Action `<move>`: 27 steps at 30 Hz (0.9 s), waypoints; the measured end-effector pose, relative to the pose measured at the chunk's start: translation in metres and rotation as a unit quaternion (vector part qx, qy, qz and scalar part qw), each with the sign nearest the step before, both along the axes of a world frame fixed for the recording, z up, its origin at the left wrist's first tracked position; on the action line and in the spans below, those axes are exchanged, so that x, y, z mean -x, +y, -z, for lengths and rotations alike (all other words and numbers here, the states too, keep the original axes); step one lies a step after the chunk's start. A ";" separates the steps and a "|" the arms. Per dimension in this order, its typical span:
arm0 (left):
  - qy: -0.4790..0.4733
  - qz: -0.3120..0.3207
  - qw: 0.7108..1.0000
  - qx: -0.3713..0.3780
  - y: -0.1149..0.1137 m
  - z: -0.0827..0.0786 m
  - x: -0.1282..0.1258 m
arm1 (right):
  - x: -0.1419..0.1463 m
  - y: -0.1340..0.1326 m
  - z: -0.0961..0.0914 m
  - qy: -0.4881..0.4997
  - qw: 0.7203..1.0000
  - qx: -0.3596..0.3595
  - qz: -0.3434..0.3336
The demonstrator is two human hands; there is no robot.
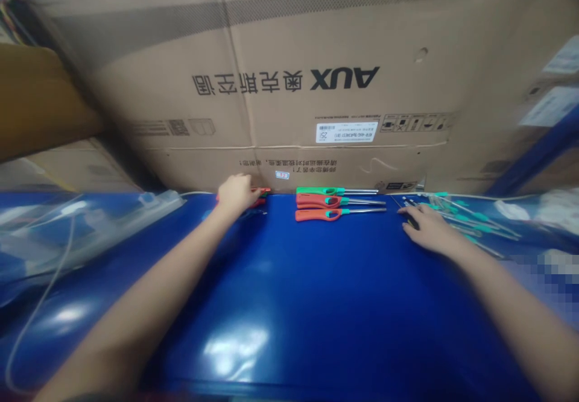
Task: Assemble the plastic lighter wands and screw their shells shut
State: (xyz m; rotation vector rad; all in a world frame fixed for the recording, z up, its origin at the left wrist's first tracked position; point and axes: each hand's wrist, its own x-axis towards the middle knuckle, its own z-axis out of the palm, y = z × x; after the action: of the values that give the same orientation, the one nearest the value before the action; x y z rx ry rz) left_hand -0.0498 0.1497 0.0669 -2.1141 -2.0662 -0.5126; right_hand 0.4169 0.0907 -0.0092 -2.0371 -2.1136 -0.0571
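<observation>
My left hand (237, 194) is closed over red plastic lighter casings (261, 191) at the back of the blue table; its fingertips are partly hidden. My right hand (427, 227) is curled around a small screwdriver (412, 222) with a black and yellow handle, its thin shaft pointing to the back left. Between my hands, three long-nosed gas lighters lie side by side: a green lighter (312, 191) at the back, a red lighter (312, 201) in the middle and an orange-red lighter (312, 215) in front. Several metal lighter tubes with green parts (482, 221) lie beyond my right hand.
A large cardboard box (271, 40) stands right behind the blue table (307, 305). Clear plastic bags (67, 233) and a white cable (63, 299) lie at the left. White wrapping (513, 210) is at the right, near a blue post (534, 149).
</observation>
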 end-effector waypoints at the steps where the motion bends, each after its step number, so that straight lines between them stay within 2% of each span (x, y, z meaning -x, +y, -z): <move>1: 0.006 -0.017 1.000 0.018 0.002 0.001 0.004 | 0.000 0.000 0.000 0.000 1.000 0.001 0.001; 5: 0.016 -0.049 0.996 0.072 0.008 0.009 0.008 | 0.000 0.000 -0.001 0.000 1.000 0.002 0.000; 9: 0.013 -0.049 0.994 0.097 0.010 0.013 0.008 | 0.001 -0.001 -0.003 -0.001 1.000 0.010 -0.004; 17: 0.007 -0.019 0.996 0.082 0.011 0.018 0.008 | 0.003 -0.002 -0.003 0.008 1.000 0.009 -0.003; 20: -0.004 -0.014 0.997 0.079 0.013 0.012 0.014 | 0.001 -0.001 -0.002 0.007 1.000 0.011 -0.006; 24: -0.025 0.000 0.998 0.060 0.013 -0.008 0.019 | 0.000 0.000 -0.001 0.007 1.000 0.005 -0.007; 27: -0.044 0.058 0.996 0.057 0.003 -0.025 0.010 | 0.001 -0.001 0.000 0.006 1.000 0.004 -0.001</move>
State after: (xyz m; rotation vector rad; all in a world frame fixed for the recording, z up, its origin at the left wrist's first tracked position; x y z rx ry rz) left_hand -0.0595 0.1523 0.0922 -2.3279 -2.0739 -0.5240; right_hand 0.4159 0.0901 -0.0087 -2.0340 -2.1122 -0.0367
